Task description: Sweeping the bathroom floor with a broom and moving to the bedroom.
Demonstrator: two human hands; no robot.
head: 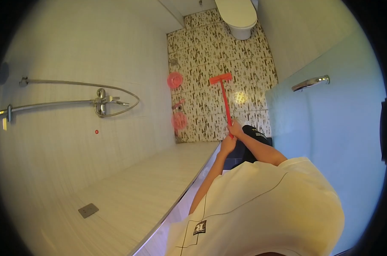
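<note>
Both hands are closed around the handle of a red T-shaped floor-cleaning tool; whether its head is a squeegee or a brush is not clear. My left hand is at the handle's near end. Slightly farther along the same handle is my right hand. The tool's wide red head is over the patterned mosaic floor, in the middle of the bathroom. Its handle slopes from the head back toward my body.
Two pink plastic basins sit along the left wall, with a small pink item between them. A toilet stands at the far end. On the left wall hangs a shower mixer with a hose. A frosted glass door is at right.
</note>
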